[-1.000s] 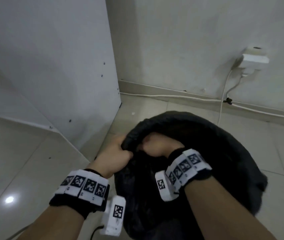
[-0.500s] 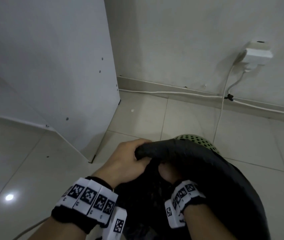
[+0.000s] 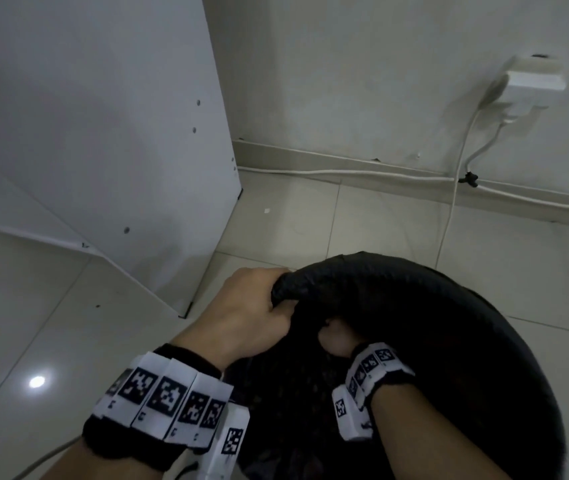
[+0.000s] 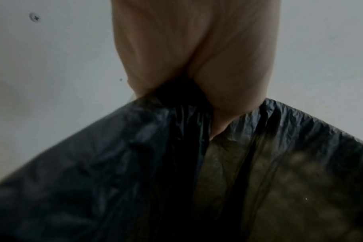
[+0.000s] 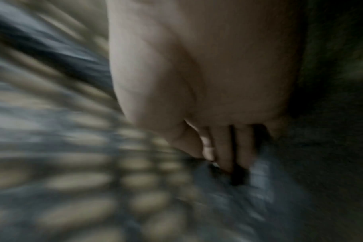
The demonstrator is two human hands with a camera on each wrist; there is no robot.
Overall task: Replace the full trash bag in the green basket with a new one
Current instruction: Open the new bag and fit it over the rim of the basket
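A black trash bag [image 3: 449, 341] is spread over the green basket, which it hides in the head view. My left hand [image 3: 259, 306] grips the bag's rolled rim at its near left, thumb and fingers curled round the plastic [image 4: 176, 101]. My right hand [image 3: 336, 339] is inside the bag's mouth, its knuckles tucked under the rim. In the blurred right wrist view its fingers [image 5: 222, 147] are bunched together with dark plastic among them. The basket's perforated wall [image 5: 89, 180] shows as pale ovals beside them.
A white cabinet panel [image 3: 120, 150] stands on the tiled floor just left of the basket. White cables [image 3: 345, 173] run along the skirting to a wall socket [image 3: 532, 81] at the back right. Open tiles [image 3: 293, 220] lie beyond the basket.
The bag's rim has been pulled out over the basket's far edge; the green rim seen half a second ago is now covered. Both hands kept their hold.
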